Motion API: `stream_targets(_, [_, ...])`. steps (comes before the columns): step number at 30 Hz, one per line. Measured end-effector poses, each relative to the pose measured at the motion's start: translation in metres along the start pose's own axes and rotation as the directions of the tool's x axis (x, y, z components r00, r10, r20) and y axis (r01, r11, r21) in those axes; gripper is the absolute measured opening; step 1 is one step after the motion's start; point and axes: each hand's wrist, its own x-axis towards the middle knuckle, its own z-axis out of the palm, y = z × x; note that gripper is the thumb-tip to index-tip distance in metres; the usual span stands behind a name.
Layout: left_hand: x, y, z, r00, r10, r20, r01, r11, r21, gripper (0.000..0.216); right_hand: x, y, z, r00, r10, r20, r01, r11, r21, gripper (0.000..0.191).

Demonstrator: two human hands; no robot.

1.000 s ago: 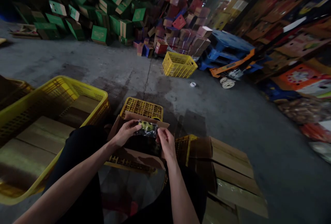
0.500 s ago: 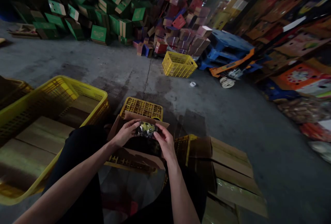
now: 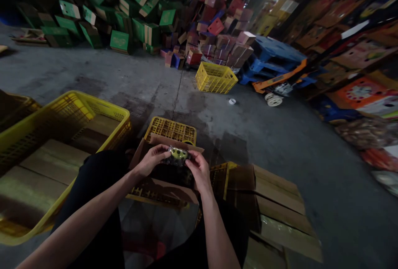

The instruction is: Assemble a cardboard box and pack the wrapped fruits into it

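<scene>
Between my two hands is a small clear plastic packet [image 3: 178, 154] with a yellow-green, dark-spotted piece inside; its exact kind is too small to make out. My left hand [image 3: 153, 160] pinches the packet's left end, and my right hand [image 3: 199, 167] grips the right end. Both hands are over an open cardboard box [image 3: 174, 189] with its flaps spread out. The dark inside of the box hides its contents. Under and behind the box shows an upturned yellow crate [image 3: 170, 128].
A large yellow crate [image 3: 122, 122] with cardboard boxes stands at my left. Closed cartons [image 3: 278, 182] lie at my right beside another yellow crate [image 3: 219, 175]. Farther off are a yellow basket [image 3: 216, 79], a white roll [image 3: 231, 101], blue pallets [image 3: 273, 51] and an orange pallet jack [image 3: 280, 78].
The packet has turned slightly between my fingers, so its yellow-green side shows differently. Both hands have otherwise stayed almost in place over the box.
</scene>
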Motion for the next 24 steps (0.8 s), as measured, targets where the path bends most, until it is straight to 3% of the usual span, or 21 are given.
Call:
stream_targets(7, [-0.0013, 0.0001, -0.0001, 0.998, 0.064, 0.021, -0.066, 0.989, 0.133, 0.035, 0.0012, 0.0006, -0.0004, 0.999, -0.028, -0.035, 0.027, 0.999, -0.023, 0.036])
stream_targets(18, [-0.0046, 0.0066, 0.0014, 0.994, 0.081, 0.073, -0.091, 0.986, 0.139, 0.03, 0.0023, 0.0033, -0.0018, 0.999, -0.034, -0.023, 0.034, 0.999, -0.012, 0.034])
stream_targets(24, [-0.0016, 0.0035, 0.0001, 0.995, 0.097, 0.018, -0.098, 0.985, 0.14, 0.031, 0.0002, -0.0001, -0.003, 0.999, -0.018, -0.038, 0.017, 0.999, -0.027, 0.027])
